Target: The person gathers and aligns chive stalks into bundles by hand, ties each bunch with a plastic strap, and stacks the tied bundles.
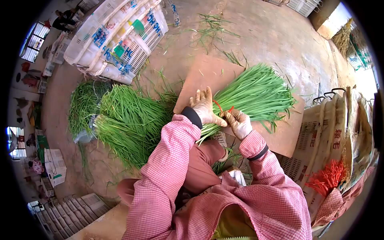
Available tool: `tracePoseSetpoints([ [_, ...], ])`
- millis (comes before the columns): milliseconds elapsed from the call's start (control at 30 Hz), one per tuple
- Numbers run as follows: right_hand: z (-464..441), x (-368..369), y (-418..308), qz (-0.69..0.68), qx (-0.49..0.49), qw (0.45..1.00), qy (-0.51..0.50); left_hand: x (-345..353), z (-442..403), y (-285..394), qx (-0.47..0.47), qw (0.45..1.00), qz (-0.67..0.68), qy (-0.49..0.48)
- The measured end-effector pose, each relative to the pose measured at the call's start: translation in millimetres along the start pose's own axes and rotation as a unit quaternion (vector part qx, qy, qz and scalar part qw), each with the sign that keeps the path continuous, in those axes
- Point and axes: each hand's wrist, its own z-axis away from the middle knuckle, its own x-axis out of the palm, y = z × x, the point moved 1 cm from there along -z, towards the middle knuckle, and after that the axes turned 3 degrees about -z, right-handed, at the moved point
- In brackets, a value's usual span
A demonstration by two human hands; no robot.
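A bundle of garlic chives (256,90) lies across a brown board (200,76), leaves fanned to the upper right and stem ends toward my legs. A thin red tie (218,106) crosses its stems. My left hand (204,107), in a pale, stained glove, rests over the stems with its fingers spread and thumb stretched toward the tie. On the other side of the stems, my gloved right hand (239,123) pinches the red tie between thumb and fingers. Part of the stems is hidden beneath my hands.
A large heap of chives (132,120) lies on the floor to the left, beside a plastic bag (85,134). White crates (120,38) stand at upper left. More crates (312,136) at right carry a bunch of red ties (326,177). Loose leaves (212,26) litter the floor.
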Motion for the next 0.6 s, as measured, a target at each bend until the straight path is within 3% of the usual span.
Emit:
tracePoseSetpoints([
  [33,-1.6,0.9,-4.9,-0.005,-0.006,1.000,-0.005,0.9,-2.9,6.7,-0.030,0.996,-0.075,-0.036],
  [167,-4.4,1.8,-0.9,0.007,0.060,0.998,-0.001,21.5,-2.0,17.6,-0.057,0.992,-0.070,-0.084],
  [300,-4.9,-2.3,-9.2,0.051,0.050,0.997,-0.011,41.9,3.6,24.5,-0.085,0.993,-0.087,0.006],
  [367,2.7,-6.4,-6.9,0.036,0.047,0.998,-0.018,56.6,15.2,30.1,-0.079,0.976,-0.146,0.143],
  [433,7.0,-10.3,-2.9,0.041,0.043,0.998,-0.016,63.9,21.5,38.3,-0.082,0.981,-0.128,0.122],
  [500,13.2,-11.2,-6.6,0.060,0.043,0.997,-0.023,72.9,23.5,42.1,-0.113,0.957,-0.204,0.172],
  [600,31.6,-12.3,-25.5,0.123,-0.056,0.988,-0.076,47.6,8.5,31.7,-0.146,0.972,-0.167,0.079],
])
